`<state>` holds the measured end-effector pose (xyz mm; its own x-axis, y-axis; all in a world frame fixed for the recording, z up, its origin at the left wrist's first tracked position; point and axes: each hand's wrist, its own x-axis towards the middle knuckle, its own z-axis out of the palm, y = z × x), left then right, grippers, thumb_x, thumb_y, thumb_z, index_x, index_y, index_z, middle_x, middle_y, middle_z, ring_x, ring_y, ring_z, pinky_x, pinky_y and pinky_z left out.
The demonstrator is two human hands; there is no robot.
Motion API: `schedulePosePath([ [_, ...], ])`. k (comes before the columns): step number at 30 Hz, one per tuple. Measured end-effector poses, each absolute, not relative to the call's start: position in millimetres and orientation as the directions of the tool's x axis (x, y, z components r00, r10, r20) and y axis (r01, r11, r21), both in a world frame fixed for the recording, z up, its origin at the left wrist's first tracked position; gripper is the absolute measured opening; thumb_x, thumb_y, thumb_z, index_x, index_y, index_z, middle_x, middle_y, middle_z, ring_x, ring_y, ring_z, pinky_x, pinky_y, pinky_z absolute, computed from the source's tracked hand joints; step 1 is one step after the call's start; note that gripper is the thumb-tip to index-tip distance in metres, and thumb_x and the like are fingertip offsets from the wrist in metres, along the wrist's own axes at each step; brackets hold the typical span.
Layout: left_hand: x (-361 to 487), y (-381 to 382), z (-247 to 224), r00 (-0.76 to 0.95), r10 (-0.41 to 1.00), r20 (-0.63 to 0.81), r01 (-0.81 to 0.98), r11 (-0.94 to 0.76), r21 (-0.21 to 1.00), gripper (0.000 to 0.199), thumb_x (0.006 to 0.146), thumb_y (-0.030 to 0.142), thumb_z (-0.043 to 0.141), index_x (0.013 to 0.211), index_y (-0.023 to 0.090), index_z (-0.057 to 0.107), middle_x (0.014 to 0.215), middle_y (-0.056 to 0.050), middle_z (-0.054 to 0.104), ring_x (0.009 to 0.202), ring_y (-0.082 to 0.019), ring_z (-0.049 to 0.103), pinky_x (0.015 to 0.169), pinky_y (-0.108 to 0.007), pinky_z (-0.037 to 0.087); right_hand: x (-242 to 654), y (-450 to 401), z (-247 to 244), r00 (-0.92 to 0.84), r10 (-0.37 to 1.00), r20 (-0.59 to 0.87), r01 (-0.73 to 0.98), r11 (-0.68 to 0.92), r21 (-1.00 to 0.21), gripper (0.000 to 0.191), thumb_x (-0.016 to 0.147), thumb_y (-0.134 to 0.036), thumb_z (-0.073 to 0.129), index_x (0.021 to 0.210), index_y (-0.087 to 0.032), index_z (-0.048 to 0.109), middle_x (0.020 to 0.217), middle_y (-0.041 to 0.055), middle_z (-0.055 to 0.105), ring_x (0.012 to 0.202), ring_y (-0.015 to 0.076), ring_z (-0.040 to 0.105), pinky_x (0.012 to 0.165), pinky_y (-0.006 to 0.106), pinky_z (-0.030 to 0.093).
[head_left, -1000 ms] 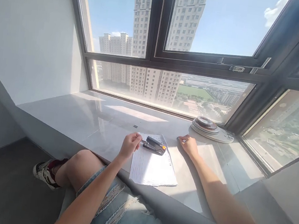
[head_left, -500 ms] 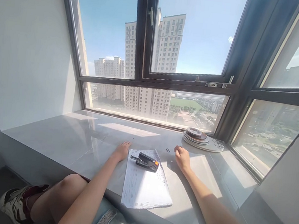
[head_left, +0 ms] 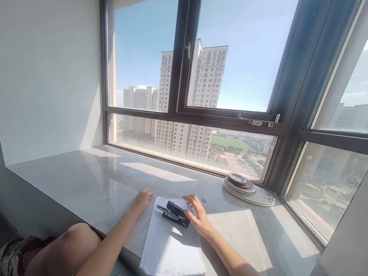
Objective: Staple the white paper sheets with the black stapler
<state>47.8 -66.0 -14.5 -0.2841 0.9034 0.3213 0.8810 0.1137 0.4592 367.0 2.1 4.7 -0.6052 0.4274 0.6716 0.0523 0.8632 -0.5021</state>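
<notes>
In the head view, your right hand (head_left: 198, 216) curves over the right end of a black stapler (head_left: 173, 215), its grip apart; you cannot tell whether they touch. The stapler lies on papers (head_left: 174, 254) reaching the front edge of the window ledge (head_left: 67, 173). Your left hand (head_left: 141, 201) rests left of them, grip unclear. Stacked plates (head_left: 240, 188) sit near the ledge's far right corner.
</notes>
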Motion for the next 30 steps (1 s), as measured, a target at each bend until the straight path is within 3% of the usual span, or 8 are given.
schedulePosePath([
  [2, 49.5, -70.5, -13.9, -0.309, 0.894, 0.324, 0.836, 0.093, 0.541, 0.029, 0.087, 0.013, 0.053, 0.103, 0.018, 0.077, 0.103, -0.012, 0.071, 0.100, -0.025, 0.067, 0.090, -0.035, 0.052, 358.6, -9.9, 1.6, -0.657, 0.427, 0.622, 0.090, 0.863, -0.498, 0.052, 0.091, -0.035, 0.062, 0.142, -0.026, 0.052, 0.134, 0.0107, 0.058, 0.117, 0.0256, 0.060, 0.101, 0.040, 0.052],
  [5, 56.0, -78.4, -10.8, -0.354, 0.863, 0.360, 0.749, 0.031, 0.662, 0.020, 0.085, 0.018, 0.056, 0.092, 0.018, 0.075, 0.098, -0.010, 0.072, 0.095, -0.025, 0.068, 0.089, -0.035, 0.052, 349.2, -14.1, -7.6, -0.727, 0.437, 0.530, 0.153, 0.856, -0.494, 0.056, 0.085, -0.026, 0.067, 0.139, -0.023, 0.054, 0.131, 0.0123, 0.062, 0.117, 0.0292, 0.062, 0.102, 0.044, 0.051],
  [11, 94.7, -93.0, -2.9, -0.338, 0.830, 0.443, 0.614, -0.162, 0.772, 0.036, 0.099, 0.043, 0.048, 0.112, 0.018, 0.069, 0.090, -0.006, 0.075, 0.068, -0.018, 0.066, 0.073, -0.031, 0.053, 346.1, -11.8, -10.1, -0.759, 0.459, 0.461, 0.167, 0.823, -0.543, 0.050, 0.084, -0.017, 0.064, 0.134, -0.022, 0.056, 0.128, 0.0119, 0.069, 0.115, 0.0309, 0.065, 0.099, 0.043, 0.051],
  [15, 112.3, -102.9, -3.9, -0.214, 0.865, 0.454, 0.576, -0.264, 0.774, 0.042, 0.096, 0.047, 0.054, 0.116, 0.016, 0.074, 0.076, -0.004, 0.070, 0.063, -0.016, 0.059, 0.067, -0.029, 0.049, 347.9, -16.0, -2.0, -0.775, 0.439, 0.454, 0.113, 0.803, -0.585, 0.047, 0.084, -0.017, 0.064, 0.130, -0.022, 0.058, 0.125, 0.0099, 0.070, 0.113, 0.0283, 0.066, 0.097, 0.041, 0.052],
  [21, 106.3, -105.3, -8.0, -0.224, 0.869, 0.442, 0.540, -0.267, 0.798, 0.053, 0.097, 0.054, 0.051, 0.123, 0.014, 0.074, 0.071, -0.004, 0.066, 0.059, -0.016, 0.053, 0.063, -0.029, 0.045, 348.2, -16.4, -0.8, -0.770, 0.442, 0.460, 0.089, 0.789, -0.609, 0.045, 0.083, -0.017, 0.065, 0.127, -0.020, 0.061, 0.126, 0.0112, 0.071, 0.114, 0.0294, 0.067, 0.099, 0.042, 0.052],
  [27, 110.6, -112.5, -0.9, -0.197, 0.849, 0.489, 0.675, -0.244, 0.696, 0.037, 0.097, 0.045, 0.055, 0.112, 0.021, 0.079, 0.100, -0.009, 0.077, 0.084, -0.022, 0.067, 0.075, -0.031, 0.050, 348.6, -18.7, 4.1, -0.778, 0.426, 0.462, 0.045, 0.770, -0.636, 0.044, 0.082, -0.014, 0.063, 0.125, -0.021, 0.062, 0.122, 0.0095, 0.072, 0.111, 0.0276, 0.067, 0.096, 0.039, 0.052],
  [30, 109.4, -112.6, -2.2, -0.263, 0.824, 0.502, 0.675, -0.215, 0.706, 0.036, 0.096, 0.044, 0.055, 0.111, 0.021, 0.079, 0.105, -0.010, 0.077, 0.090, -0.024, 0.068, 0.071, -0.031, 0.050, 349.5, -18.5, 2.1, -0.786, 0.421, 0.453, 0.042, 0.768, -0.640, 0.044, 0.084, -0.015, 0.062, 0.127, -0.021, 0.060, 0.121, 0.0082, 0.072, 0.110, 0.0259, 0.067, 0.096, 0.037, 0.052],
])
